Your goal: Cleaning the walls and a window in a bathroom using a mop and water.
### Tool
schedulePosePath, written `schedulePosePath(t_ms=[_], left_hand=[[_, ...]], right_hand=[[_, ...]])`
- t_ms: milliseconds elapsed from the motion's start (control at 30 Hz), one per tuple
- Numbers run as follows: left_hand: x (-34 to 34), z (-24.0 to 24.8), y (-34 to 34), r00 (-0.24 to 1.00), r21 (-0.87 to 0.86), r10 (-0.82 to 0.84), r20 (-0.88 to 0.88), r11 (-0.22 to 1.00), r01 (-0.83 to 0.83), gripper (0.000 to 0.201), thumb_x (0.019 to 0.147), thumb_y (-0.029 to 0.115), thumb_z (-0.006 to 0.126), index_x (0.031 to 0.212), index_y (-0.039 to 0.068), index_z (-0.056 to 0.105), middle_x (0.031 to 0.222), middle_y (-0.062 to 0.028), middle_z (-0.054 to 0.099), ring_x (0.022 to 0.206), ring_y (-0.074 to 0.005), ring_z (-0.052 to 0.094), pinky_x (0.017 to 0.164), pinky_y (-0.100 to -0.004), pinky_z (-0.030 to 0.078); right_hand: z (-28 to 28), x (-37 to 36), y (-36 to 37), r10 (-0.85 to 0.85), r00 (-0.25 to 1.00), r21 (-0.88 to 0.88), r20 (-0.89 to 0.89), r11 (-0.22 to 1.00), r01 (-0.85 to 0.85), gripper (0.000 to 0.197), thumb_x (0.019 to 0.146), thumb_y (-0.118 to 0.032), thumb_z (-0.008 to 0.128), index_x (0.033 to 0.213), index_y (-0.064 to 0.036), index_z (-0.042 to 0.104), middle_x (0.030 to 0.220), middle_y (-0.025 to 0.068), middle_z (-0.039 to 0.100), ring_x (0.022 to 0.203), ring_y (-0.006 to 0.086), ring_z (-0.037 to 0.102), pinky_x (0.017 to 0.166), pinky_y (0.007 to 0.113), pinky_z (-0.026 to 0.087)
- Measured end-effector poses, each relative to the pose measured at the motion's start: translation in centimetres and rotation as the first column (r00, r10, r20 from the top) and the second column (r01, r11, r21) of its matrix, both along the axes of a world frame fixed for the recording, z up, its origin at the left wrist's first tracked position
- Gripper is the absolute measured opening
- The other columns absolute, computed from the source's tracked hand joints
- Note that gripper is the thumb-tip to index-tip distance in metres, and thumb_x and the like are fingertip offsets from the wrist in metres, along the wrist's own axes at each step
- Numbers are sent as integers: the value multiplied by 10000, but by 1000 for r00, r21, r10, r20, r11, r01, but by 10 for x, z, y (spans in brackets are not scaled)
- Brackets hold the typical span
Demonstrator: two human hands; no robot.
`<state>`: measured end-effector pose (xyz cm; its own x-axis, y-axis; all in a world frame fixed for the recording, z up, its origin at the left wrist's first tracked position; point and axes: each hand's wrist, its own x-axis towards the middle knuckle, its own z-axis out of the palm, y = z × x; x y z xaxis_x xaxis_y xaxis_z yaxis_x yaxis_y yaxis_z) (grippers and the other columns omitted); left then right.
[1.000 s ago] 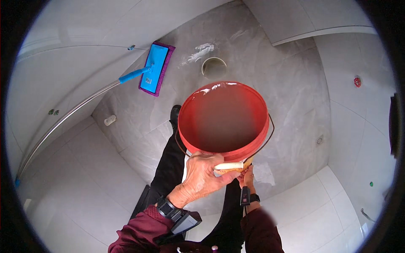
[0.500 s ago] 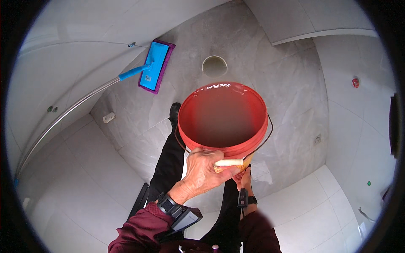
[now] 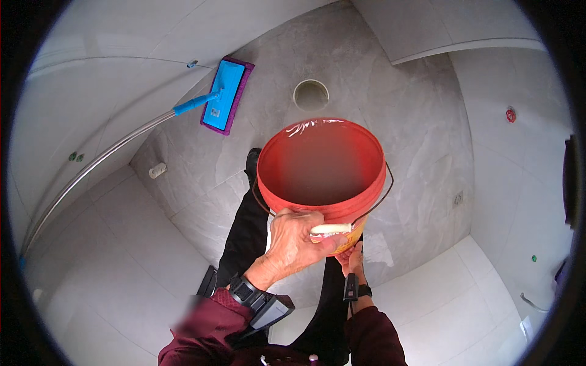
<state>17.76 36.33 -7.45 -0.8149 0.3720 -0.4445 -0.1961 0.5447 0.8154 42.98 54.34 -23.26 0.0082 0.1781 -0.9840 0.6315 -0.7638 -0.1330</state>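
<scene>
A red bucket (image 3: 342,213) of murky greyish water (image 3: 323,174) is held up in front of me, tipped a little toward the far side. My left hand (image 3: 292,238) grips its near side just below the rim, with the thumb stretched along the wall under the white handle grip (image 3: 331,229). Lower down, at the bottom of the bucket, my right hand (image 3: 352,258) supports it from below; its fingers are partly hidden. The wire handle hangs down across the near side. Beyond the bucket, a round drain opening (image 3: 311,96) sits in the grey tiled floor.
A flat mop with a blue head (image 3: 224,94) and purple pad lies at the left, its metal pole (image 3: 97,161) leaning along the wall. A white pipe stub (image 3: 157,170) sticks up at the left. A small floor drain (image 3: 458,197) is at the right; pale walls surround the floor.
The bucket has tilted very slightly farther away from me, and the water lies a touch nearer the far rim. Both hands keep their hold.
</scene>
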Motion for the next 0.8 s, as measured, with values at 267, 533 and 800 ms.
schedulePosePath(t_ms=[267,533,800], left_hand=[[0,5,-3,996,20,-47,-72,999,48,190,613,208,724,640,55,615,541,-69,525,495,-211,532,490,-304,401],[7,4,8,996,94,-89,-27,991,91,210,644,228,718,714,51,630,582,-76,539,494,-195,541,473,-288,409],[26,-1,17,991,132,83,100,987,-96,197,654,150,726,647,16,582,548,13,512,533,-67,457,500,-250,387]], right_hand=[[11,0,-15,-37,996,51,83,998,33,605,852,-575,241,1049,-63,496,940,95,587,883,212,558,795,349,457],[-10,33,-8,-56,998,14,21,998,56,662,840,-595,229,1122,-45,464,1015,121,576,898,216,576,773,364,477],[-7,17,-35,-60,995,54,-78,996,64,633,826,-590,329,1071,-25,477,1001,138,558,893,238,562,775,381,465]])
